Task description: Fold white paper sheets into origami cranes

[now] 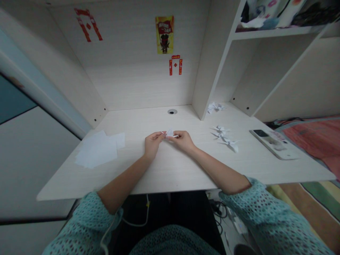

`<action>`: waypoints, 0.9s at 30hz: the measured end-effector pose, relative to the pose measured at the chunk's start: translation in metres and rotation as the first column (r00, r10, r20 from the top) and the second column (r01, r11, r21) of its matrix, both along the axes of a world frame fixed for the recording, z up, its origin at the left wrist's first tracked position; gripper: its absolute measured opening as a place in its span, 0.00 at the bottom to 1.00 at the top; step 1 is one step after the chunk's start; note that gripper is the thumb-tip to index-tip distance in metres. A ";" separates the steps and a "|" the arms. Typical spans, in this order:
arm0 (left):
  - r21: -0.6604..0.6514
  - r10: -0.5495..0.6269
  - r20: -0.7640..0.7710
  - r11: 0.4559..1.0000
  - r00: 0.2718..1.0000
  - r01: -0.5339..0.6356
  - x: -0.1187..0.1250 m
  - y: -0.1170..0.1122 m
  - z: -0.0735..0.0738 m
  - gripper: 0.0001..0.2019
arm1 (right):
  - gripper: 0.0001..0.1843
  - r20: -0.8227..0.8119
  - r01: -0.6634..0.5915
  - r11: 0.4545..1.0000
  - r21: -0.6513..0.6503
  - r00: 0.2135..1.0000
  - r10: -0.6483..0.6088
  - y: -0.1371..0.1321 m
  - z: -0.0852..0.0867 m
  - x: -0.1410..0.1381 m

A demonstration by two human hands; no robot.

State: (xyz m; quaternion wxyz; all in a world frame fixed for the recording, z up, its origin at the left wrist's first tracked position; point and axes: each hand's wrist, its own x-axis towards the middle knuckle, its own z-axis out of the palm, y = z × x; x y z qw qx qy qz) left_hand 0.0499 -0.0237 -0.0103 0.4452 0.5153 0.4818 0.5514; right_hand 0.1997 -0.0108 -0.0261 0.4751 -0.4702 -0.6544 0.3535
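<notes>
A small white folded paper figure (170, 133) is held just above the pale wooden desk (170, 170), near its middle. My left hand (152, 143) pinches its left tip with the fingers closed. My right hand (183, 140) pinches its right side, fingers closed too. Both forearms reach in from the near edge in teal knitted sleeves.
A stack of white paper sheets (98, 149) lies at the left. Several finished paper cranes (224, 137) sit to the right, with more (215, 107) in the shelf nook. A white phone (273, 143) lies far right. A cable hole (172, 111) is at the back.
</notes>
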 end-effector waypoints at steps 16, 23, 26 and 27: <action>0.004 0.025 0.008 1.000 1.000 -0.025 -0.002 0.000 -0.001 0.15 | 0.19 -0.108 -0.076 0.994 -0.078 0.992 0.067 -0.001 0.003 -0.001; 0.022 0.011 -0.002 1.000 1.000 -0.010 -0.002 0.000 -0.001 0.15 | 0.16 -0.143 -0.066 0.995 -0.071 0.988 0.055 -0.001 0.003 -0.001; 0.035 0.009 -0.018 0.999 1.000 -0.008 -0.002 0.001 -0.001 0.14 | 0.16 -0.154 -0.074 0.994 -0.076 0.986 0.061 -0.001 0.003 -0.001; 0.039 0.009 -0.024 0.999 1.000 -0.008 -0.002 0.001 -0.001 0.14 | 0.16 -0.152 -0.081 0.994 -0.069 0.986 0.070 0.000 0.004 0.000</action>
